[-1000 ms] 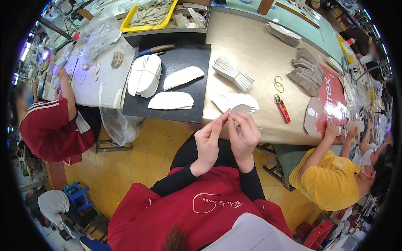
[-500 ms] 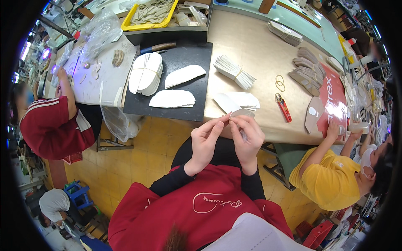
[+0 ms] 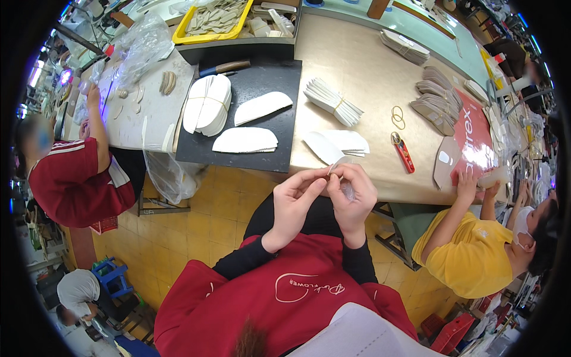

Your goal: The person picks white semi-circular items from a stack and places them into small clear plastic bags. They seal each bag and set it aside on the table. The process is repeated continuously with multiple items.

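Both hands meet at the centre of the frame, just in front of the table (image 3: 363, 65) edge. The left hand (image 3: 292, 205) pinches with thumb and forefinger at the rim of a thin white curved piece (image 3: 340, 163), while the right hand (image 3: 352, 196) closes its grip around the same piece and something clear and crinkly beside it; what exactly that clear bit is I cannot tell. To do this well, I judge the fingertips should stay at the very edge so the flimsy sheet does not crease.

Just above the hands lies a loose pile of white pieces (image 3: 339, 143), flat, smooth and half-moon shaped. Further up, a banded fan of white pieces (image 3: 332, 101) rests on the tan tabletop, and more white stacks (image 3: 245, 140) sit on a black mat (image 3: 264, 80) toward the upper left.
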`<state>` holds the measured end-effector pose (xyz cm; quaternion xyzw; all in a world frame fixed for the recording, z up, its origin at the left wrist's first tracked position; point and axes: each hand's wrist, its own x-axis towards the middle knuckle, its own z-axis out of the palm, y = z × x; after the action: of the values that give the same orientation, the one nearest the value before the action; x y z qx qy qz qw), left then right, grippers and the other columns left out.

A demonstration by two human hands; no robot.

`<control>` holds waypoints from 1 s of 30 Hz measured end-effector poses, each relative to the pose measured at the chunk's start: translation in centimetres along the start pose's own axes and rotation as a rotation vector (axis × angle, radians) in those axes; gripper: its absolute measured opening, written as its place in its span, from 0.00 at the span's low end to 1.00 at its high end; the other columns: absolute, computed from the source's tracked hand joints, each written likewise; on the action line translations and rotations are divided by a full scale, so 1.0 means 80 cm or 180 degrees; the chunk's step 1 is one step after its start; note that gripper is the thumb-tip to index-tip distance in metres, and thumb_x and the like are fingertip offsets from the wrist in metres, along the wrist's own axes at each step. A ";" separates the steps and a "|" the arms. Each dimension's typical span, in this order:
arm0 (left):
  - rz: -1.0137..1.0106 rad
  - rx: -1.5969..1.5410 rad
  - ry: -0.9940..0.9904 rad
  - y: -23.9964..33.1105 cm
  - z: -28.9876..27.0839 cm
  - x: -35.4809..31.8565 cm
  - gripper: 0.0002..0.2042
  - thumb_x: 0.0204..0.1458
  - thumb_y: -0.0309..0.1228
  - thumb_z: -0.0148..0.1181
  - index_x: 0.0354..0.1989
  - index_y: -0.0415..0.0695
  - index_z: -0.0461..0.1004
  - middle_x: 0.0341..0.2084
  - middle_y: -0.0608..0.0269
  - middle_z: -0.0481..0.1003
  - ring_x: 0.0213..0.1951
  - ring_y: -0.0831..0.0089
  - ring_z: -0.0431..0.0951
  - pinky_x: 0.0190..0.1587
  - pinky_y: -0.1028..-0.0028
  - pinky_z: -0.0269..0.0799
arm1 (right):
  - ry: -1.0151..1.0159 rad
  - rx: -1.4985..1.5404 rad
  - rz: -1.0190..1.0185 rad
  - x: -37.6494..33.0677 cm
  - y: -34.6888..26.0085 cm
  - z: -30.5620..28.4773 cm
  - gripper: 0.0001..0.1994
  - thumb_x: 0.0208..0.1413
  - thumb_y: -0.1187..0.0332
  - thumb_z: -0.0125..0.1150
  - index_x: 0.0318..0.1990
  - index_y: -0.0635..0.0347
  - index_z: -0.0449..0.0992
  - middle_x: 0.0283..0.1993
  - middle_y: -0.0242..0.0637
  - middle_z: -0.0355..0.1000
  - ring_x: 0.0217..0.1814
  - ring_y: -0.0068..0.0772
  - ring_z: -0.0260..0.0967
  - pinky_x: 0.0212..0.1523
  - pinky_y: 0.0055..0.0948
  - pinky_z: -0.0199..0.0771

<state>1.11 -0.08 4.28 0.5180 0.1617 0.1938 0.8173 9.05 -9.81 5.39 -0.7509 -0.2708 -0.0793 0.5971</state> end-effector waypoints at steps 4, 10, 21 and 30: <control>-0.0050 0.0005 0.0113 0.003 -0.003 0.006 0.09 0.59 0.19 0.59 0.47 0.30 0.77 0.42 0.54 0.81 0.43 0.74 0.81 0.50 0.77 0.76 | -0.0096 0.0125 0.0025 0.003 -0.001 0.000 0.04 0.50 0.81 0.66 0.34 0.68 0.79 0.33 0.39 0.76 0.29 0.27 0.73 0.29 0.24 0.72; 0.0860 0.1101 0.0079 -0.003 -0.010 0.013 0.09 0.57 0.17 0.58 0.45 0.35 0.80 0.40 0.57 0.83 0.43 0.72 0.83 0.56 0.68 0.75 | -0.0329 0.0819 0.0933 0.003 -0.008 -0.010 0.02 0.53 0.80 0.65 0.33 0.69 0.80 0.32 0.34 0.75 0.31 0.20 0.69 0.31 0.19 0.67; 0.1732 0.1646 -0.0188 -0.012 -0.018 0.020 0.11 0.52 0.12 0.60 0.42 0.38 0.80 0.40 0.57 0.83 0.46 0.65 0.83 0.63 0.54 0.69 | -0.0436 0.1183 0.1682 -0.005 -0.011 -0.014 0.02 0.54 0.78 0.64 0.31 0.69 0.78 0.29 0.30 0.73 0.30 0.16 0.65 0.32 0.18 0.64; 0.0248 0.0394 -0.0083 0.008 -0.015 0.010 0.09 0.55 0.16 0.61 0.44 0.32 0.75 0.40 0.53 0.81 0.46 0.71 0.81 0.57 0.70 0.73 | -0.0397 0.0834 0.1197 -0.010 -0.011 -0.003 0.02 0.53 0.79 0.62 0.30 0.67 0.76 0.29 0.28 0.71 0.30 0.16 0.64 0.32 0.17 0.64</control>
<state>1.15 1.50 4.27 0.5759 0.1424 0.2084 0.7776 7.95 -10.15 5.83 -0.7076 -0.1705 0.1156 0.6759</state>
